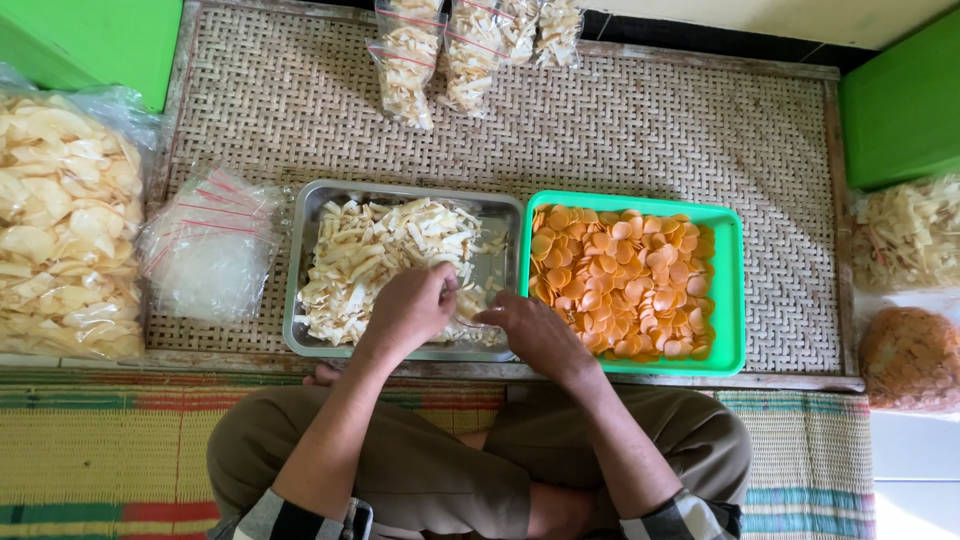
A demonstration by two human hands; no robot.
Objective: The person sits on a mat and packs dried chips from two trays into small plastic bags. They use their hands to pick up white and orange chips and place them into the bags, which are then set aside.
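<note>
I sit cross-legged before a woven table (640, 130). My left hand (412, 308) is closed over pale strip-shaped crackers (365, 255) inside a steel tray (300, 215). My right hand (532, 328) rests at the tray's right end and pinches what seems to be a clear plastic bag (478, 310), hard to make out. To the right, touching the steel tray, a green tray (735, 290) holds round orange chips (625, 275).
A stack of empty clear zip bags (205, 250) lies left of the steel tray. Filled cracker bags (445, 50) lie at the table's far edge. A big sack of pale chips (60, 220) stands left; more bagged snacks (910, 235) and a brown bundle (910, 358) right.
</note>
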